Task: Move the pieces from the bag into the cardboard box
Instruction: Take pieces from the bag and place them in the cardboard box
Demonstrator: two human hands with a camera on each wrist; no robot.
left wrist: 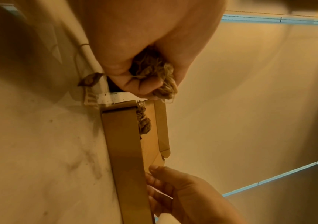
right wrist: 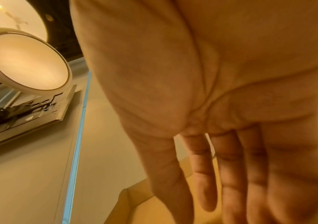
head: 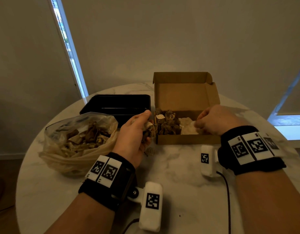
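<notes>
Round marble table (head: 179, 174) carries plastic bag (head: 75, 142), black tray (head: 117, 103), cardboard box (head: 186, 139)

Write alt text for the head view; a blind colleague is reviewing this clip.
The left hand grips a clump of brown tea bags between the plastic bag and the open cardboard box. The right hand reaches into the box, which already holds tea bags; a black tray sits behind.

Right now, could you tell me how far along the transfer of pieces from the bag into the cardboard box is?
Partly done. A heap of brown pieces already lies in the cardboard box. The left hand grips another clump just beside the box's near left corner; the right hand reaches into the box with straight fingers. The bag still holds plenty of pieces, so much remains.
</notes>
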